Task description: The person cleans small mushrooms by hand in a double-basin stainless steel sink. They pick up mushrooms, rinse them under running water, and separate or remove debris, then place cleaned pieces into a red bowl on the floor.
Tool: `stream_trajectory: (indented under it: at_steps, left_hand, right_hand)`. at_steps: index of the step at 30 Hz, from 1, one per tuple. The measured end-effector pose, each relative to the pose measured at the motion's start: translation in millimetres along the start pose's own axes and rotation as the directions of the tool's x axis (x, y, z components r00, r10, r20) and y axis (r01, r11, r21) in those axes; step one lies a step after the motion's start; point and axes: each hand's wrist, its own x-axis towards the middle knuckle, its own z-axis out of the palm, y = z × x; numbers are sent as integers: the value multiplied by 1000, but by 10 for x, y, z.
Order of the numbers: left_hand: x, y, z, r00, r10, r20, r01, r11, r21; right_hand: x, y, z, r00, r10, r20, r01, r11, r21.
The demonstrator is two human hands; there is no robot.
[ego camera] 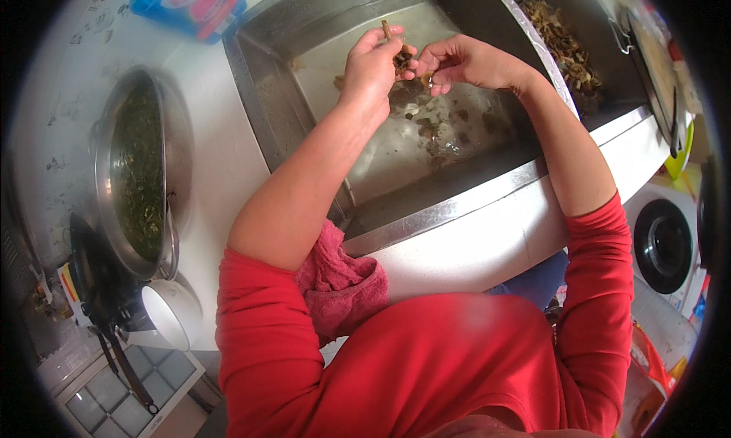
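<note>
Over the left basin of the stainless steel sink (pixel 394 198), my left hand (pixel 365 67) grips a brown, stalky clump (pixel 403 58), possibly a mushroom, whose stem sticks up past the thumb. My right hand (pixel 471 64) is close beside it, fingertips pinched on a small wet brownish piece (pixel 427 79). Shallow cloudy water appears to cover the basin floor below both hands. Dark and pale bits (pixel 431 131) lie in that water. My fingers partly hide the clump.
Brown shredded plant pieces (pixel 565 52) fill part of the right basin. A steel pot (pixel 137 175) of greens in liquid stands left, near a white bowl (pixel 171 315) and a dark pan (pixel 103 284). A blue pouch (pixel 191 10) sits behind; a pink towel (pixel 348 284) hangs at the front edge.
</note>
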Motion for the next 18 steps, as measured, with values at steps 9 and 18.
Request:
stream_trajectory:
  at_steps: [9,18]
  left_hand:
    - [45,-57,-33,1000,-15,12,15,1000,5]
    - [62,-56,-9,970,-225,92,243,893,-378]
  right_hand:
    - [28,-36,-69,978,-58,-202,50,998,-45]
    - [72,-270,227,801,-559,-212,383,752,-537]
